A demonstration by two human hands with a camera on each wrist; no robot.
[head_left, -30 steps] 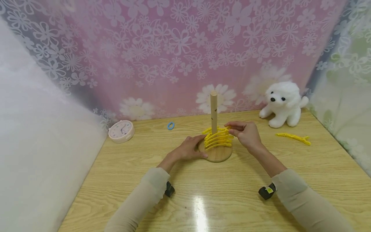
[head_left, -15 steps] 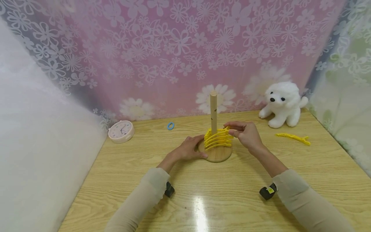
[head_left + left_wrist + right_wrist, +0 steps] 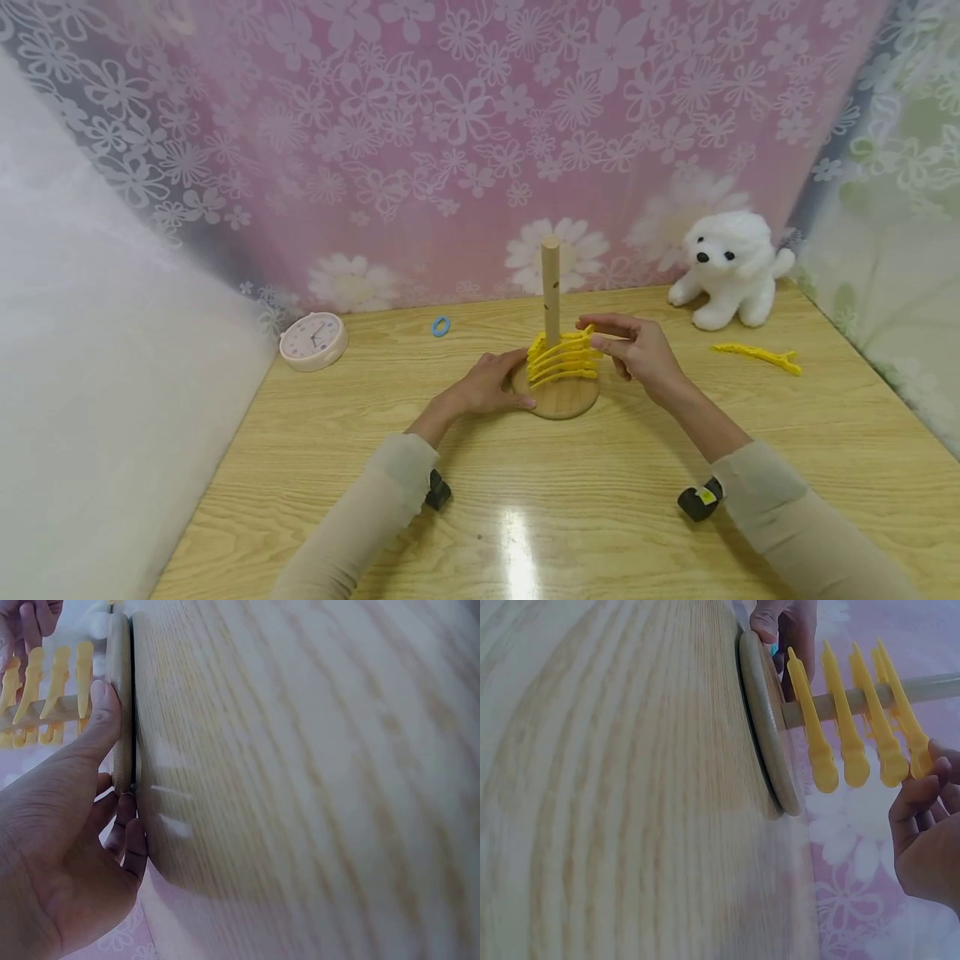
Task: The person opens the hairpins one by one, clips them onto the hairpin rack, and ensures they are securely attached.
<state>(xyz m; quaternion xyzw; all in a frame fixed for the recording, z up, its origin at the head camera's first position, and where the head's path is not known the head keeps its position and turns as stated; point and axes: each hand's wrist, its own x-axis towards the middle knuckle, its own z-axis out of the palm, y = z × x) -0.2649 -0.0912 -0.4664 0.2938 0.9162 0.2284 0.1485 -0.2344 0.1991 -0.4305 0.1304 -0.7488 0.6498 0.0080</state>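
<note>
A wooden stand has an upright post (image 3: 551,283) on a round base (image 3: 562,403). Several yellow hair clips (image 3: 562,364) are clamped across the post, one above another. My left hand (image 3: 483,387) grips the base at its left edge, the thumb (image 3: 105,712) on top and the other fingers curled at the rim. At the right end of the uppermost hair clip (image 3: 895,690), my right hand (image 3: 648,354) pinches between thumb and fingertips. That clip lies across the post like the ones under it.
On the wooden table (image 3: 480,483), a loose yellow hair clip (image 3: 757,357) lies to the right. Behind it sits a white toy dog (image 3: 727,267). A blue ring (image 3: 441,326) and a pink clock (image 3: 313,340) are at the back left. A flowered curtain (image 3: 412,167) hangs behind.
The uppermost clip's back arm, which stuck out left of the post, has come in against it and lines up with the others. My right hand keeps its pinch; the left stays put.
</note>
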